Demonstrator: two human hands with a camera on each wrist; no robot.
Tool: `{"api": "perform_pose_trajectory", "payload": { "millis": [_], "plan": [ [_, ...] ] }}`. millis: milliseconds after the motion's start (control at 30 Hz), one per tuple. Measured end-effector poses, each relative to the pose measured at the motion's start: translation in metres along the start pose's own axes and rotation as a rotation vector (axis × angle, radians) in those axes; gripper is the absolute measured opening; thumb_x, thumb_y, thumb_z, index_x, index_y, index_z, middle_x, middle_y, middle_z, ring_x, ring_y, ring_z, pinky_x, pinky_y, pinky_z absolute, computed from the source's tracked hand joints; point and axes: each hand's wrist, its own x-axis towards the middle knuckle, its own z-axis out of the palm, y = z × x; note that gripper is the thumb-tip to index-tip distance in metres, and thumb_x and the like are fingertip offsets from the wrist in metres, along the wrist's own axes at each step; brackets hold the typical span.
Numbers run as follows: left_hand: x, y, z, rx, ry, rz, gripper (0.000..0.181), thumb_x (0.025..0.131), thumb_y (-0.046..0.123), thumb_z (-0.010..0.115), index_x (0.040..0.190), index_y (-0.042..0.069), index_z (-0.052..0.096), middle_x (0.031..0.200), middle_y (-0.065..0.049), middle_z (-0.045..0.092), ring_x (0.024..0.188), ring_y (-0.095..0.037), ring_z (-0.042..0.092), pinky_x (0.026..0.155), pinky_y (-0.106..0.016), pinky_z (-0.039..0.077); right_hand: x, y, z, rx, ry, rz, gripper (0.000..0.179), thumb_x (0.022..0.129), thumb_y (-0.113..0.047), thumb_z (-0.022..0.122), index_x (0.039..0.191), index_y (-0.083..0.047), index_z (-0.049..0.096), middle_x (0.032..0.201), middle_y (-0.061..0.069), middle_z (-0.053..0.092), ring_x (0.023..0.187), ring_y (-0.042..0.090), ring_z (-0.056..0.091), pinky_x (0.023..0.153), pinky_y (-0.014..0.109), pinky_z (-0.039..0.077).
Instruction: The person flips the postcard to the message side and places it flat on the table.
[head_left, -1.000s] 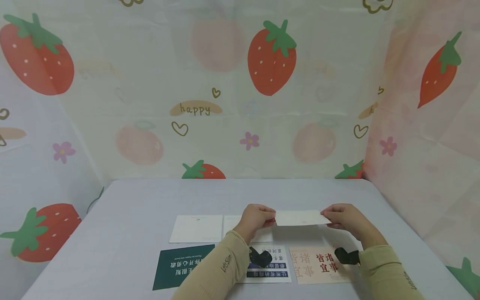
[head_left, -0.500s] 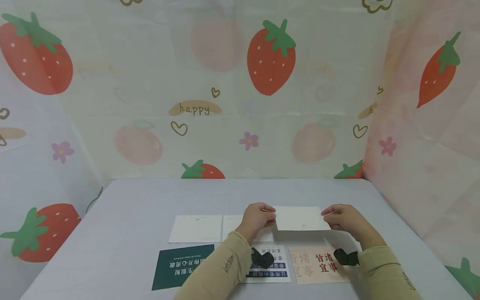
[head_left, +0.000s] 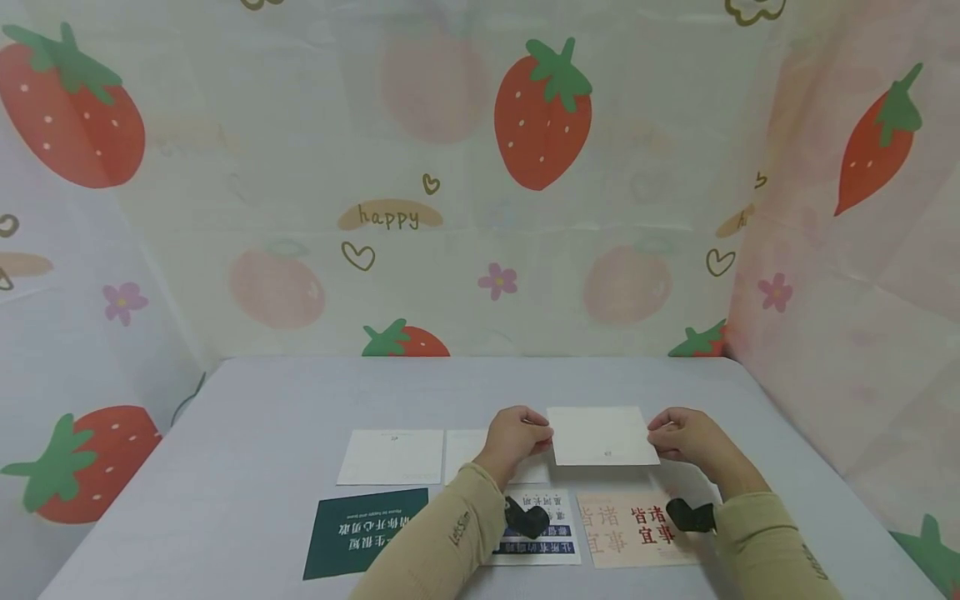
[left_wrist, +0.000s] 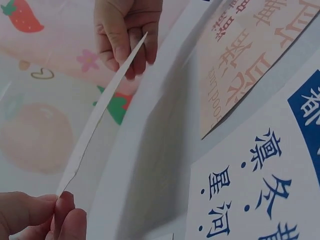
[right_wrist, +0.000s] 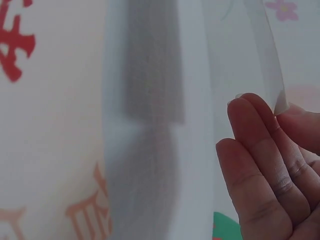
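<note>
A white card (head_left: 603, 436) is held above the table, its plain face turned to the head camera with a tiny mark near its lower edge. My left hand (head_left: 513, 440) pinches its left edge between thumb and fingers. At the opposite edge, the thumb and index finger of my right hand (head_left: 692, 442) pinch a corner; the right wrist view shows the other fingers (right_wrist: 255, 185) extended beside it. Seen from the left wrist, the card (left_wrist: 100, 110) is almost edge-on. Its far face is hidden from the head view.
Behind the left hand lie two white cards, one plain white card (head_left: 390, 458) fully visible. In the front row are a dark green card (head_left: 360, 533), a blue-and-white lettered card (head_left: 536, 550) partly under the left sleeve, and a peach card (head_left: 622, 529) with red characters. Strawberry-patterned cloth surrounds the table.
The held card has tilted so that more of its white face shows to the head camera. Both hands stay in nearly the same place, and the cards on the table have not moved.
</note>
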Motion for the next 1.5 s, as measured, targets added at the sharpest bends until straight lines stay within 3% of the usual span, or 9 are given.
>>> {"api": "perform_pose_trajectory", "payload": {
  "millis": [900, 1500],
  "plan": [
    [-0.0026, -0.0005, 0.0031, 0.112, 0.03, -0.023, 0.004, 0.081, 0.005, 0.063, 0.082, 0.004, 0.067, 0.075, -0.004, 0.062, 0.07, -0.015, 0.062, 0.062, -0.025, 0.053, 0.001, -0.0019, 0.0033, -0.095, 0.016, 0.028, 0.013, 0.083, -0.002, 0.061, 0.094, 0.004, 0.057, 0.08, 0.008, 0.064, 0.069, 0.016, 0.062, 0.065, 0.032, 0.055],
    [-0.0051, 0.0013, 0.0017, 0.096, -0.004, -0.073, 0.011, 0.082, 0.007, 0.061, 0.087, 0.0, 0.068, 0.075, -0.008, 0.068, 0.069, -0.016, 0.066, 0.063, -0.026, 0.055, -0.0001, 0.0004, 0.003, -0.104, 0.001, 0.117, 0.015, 0.084, -0.009, 0.064, 0.094, 0.0, 0.062, 0.084, 0.007, 0.061, 0.073, 0.017, 0.058, 0.066, 0.029, 0.052]
  ]
}}
